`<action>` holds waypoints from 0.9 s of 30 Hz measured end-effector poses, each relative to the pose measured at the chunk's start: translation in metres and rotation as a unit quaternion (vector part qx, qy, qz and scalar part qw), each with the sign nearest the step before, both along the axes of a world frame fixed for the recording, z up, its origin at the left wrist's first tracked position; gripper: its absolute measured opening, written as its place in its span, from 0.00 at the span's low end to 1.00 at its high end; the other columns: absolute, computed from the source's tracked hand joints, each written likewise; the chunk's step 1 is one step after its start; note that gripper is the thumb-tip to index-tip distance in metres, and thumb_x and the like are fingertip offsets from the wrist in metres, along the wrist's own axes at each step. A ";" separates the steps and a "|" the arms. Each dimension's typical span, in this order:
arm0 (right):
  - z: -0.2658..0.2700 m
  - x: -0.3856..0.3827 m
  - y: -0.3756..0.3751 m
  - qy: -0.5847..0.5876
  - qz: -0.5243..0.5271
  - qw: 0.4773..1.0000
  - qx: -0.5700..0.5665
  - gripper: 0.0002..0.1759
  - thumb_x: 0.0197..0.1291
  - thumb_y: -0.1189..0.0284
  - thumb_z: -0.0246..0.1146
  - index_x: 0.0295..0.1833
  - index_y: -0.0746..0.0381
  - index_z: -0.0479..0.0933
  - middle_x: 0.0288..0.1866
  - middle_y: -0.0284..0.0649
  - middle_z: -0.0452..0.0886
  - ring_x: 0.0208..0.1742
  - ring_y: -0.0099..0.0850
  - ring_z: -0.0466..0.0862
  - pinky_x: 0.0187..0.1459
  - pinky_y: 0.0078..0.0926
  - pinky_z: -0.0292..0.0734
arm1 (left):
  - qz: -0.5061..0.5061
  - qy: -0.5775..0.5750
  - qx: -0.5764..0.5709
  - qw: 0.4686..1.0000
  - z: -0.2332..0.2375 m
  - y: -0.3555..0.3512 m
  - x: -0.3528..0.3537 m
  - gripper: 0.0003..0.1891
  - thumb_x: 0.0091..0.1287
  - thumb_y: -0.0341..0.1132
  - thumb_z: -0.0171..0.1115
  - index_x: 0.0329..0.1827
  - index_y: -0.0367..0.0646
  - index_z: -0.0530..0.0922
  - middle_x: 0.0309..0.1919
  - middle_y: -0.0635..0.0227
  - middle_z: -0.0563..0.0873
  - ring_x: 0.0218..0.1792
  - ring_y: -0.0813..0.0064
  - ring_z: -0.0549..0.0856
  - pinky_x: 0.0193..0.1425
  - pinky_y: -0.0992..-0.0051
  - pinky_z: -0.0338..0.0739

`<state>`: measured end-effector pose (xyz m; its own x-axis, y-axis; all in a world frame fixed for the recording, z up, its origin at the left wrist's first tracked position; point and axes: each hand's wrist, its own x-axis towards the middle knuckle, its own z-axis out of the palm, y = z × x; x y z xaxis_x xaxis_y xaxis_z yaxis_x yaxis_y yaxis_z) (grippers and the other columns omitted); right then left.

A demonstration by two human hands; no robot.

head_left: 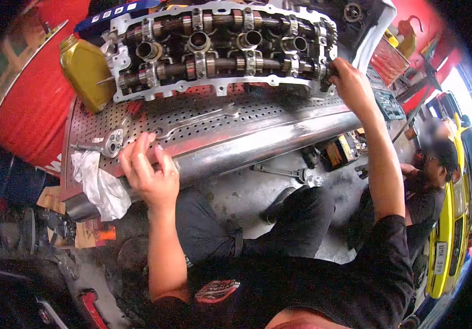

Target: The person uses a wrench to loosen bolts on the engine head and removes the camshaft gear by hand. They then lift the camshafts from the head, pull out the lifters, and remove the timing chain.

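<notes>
A cylinder head (pixel 222 88) with two exposed camshafts (pixel 173 71) lies across the perforated metal bench top. My right hand (pixel 353 85) is at its right end, fingers closed around the end of the nearer camshaft; the fingertips are partly hidden there. Over the bench's front edge hovers my left hand (pixel 151 172), its fingers loosely bent and apart, with nothing in them. Close to it are a metal ratchet-like tool (pixel 107 143), a crumpled white rag (pixel 101 189) and a long wrench (pixel 200 119) lying on the bench.
A gold oil bottle (pixel 85 71) stands left of the cylinder head. A socket set (pixel 387 104) is at the right. On the floor beyond the bench edge sits a battery (pixel 341 152). Another person (pixel 430 181) crouches at the right, beside a yellow car (pixel 447 247).
</notes>
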<state>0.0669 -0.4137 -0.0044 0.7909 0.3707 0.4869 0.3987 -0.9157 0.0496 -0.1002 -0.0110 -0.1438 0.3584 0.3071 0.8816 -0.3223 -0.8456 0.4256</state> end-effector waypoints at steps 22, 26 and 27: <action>-0.002 0.000 -0.008 0.045 0.015 0.998 0.030 0.21 0.65 0.77 0.61 0.64 0.59 0.79 0.58 0.54 0.83 0.59 0.53 0.83 0.60 0.46 0.78 | -0.019 -0.064 0.202 0.977 0.110 -0.037 0.044 0.13 0.62 0.31 0.70 0.50 0.42 0.82 0.38 0.65 0.85 0.46 0.61 0.82 0.56 0.58 0.72; -0.009 0.008 -0.008 0.032 0.030 0.999 0.021 0.15 0.65 0.77 0.61 0.58 0.63 0.78 0.51 0.53 0.82 0.55 0.55 0.83 0.53 0.49 0.78 | -0.070 -0.082 0.311 0.944 0.189 -0.097 0.103 0.10 0.68 0.38 0.67 0.45 0.42 0.83 0.35 0.60 0.88 0.42 0.57 0.85 0.50 0.57 0.78; -0.002 0.002 -0.001 0.048 0.001 0.999 0.005 0.13 0.65 0.76 0.62 0.55 0.64 0.77 0.51 0.52 0.81 0.55 0.56 0.83 0.52 0.50 0.78 | -0.087 -0.081 0.330 0.937 0.200 -0.112 0.123 0.12 0.69 0.42 0.64 0.45 0.42 0.83 0.34 0.57 0.88 0.41 0.54 0.86 0.49 0.55 0.80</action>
